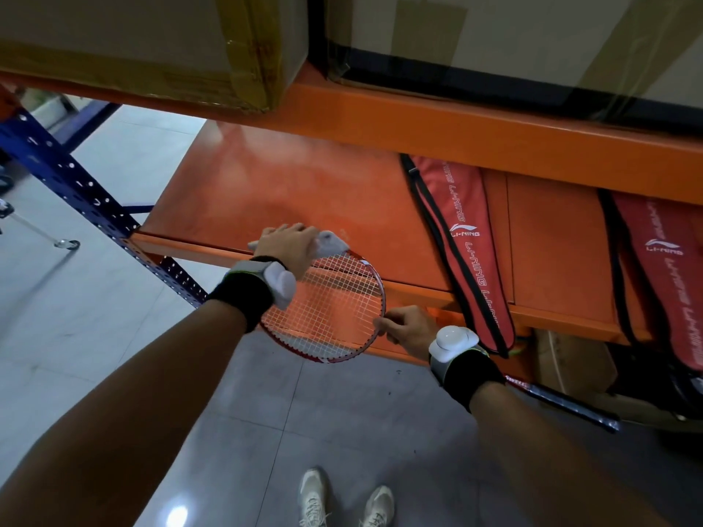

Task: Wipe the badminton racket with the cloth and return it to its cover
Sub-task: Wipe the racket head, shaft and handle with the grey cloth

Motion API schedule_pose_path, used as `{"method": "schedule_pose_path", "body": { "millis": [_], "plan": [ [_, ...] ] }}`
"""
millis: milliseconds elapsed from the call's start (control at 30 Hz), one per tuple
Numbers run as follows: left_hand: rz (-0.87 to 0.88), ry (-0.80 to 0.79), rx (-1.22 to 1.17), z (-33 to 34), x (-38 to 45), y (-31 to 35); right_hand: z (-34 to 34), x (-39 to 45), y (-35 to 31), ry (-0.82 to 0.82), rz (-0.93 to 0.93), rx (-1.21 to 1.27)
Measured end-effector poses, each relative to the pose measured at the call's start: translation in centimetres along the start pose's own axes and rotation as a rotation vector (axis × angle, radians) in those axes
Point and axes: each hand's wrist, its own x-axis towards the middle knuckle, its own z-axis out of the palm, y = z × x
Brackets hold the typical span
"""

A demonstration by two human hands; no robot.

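Over the orange metal shelf [304, 184] and grey tiled floor [114, 317], the left hand [289, 243] presses a white cloth [334, 241] on the red-framed racket [327, 302]; the right hand [409, 329] pinches its rim beside 2 red fabric covers [468, 252].

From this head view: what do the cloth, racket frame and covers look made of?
Cloth: soft white fabric, crumpled. Racket frame: glossy red-and-white, probably painted metal or composite; white strings. Covers: red woven fabric, probably nylon, black trim, printed logo.
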Motion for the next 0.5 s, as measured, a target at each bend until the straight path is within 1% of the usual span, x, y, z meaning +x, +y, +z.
{"method": "schedule_pose_path", "body": {
  "millis": [67,133,200,233,300,367,433,500],
  "plan": [
    [-0.166,-0.029,-0.139,0.1,0.1,-1.5,-0.2,-0.1,0.3,0.000,0.000,0.017],
    [-0.313,0.000,-0.347,0.6,0.2,-2.8,-0.2,-0.1,0.6,0.014,0.001,0.030],
    [-0.398,0.038,-0.554,0.9,-0.1,-3.4,-0.1,0.1,0.8,0.025,0.014,0.041],
    [-0.427,0.045,-0.620,1.0,-0.1,-3.6,0.0,0.2,0.7,0.031,0.018,0.041],
    [-0.496,0.023,-0.674,0.9,0.0,-3.6,0.3,0.2,0.5,0.047,0.006,0.012],
    [-0.572,-0.018,-0.708,0.8,0.3,-3.6,0.6,0.1,0.2,0.007,-0.053,-0.033],
    [-0.621,-0.036,-0.728,0.6,0.5,-3.6,1.2,0.1,0.1,-0.071,-0.077,-0.141],
    [-0.651,-0.040,-0.753,0.5,0.6,-3.7,1.6,0.0,0.0,-0.097,-0.058,-0.272]
  ]
}}
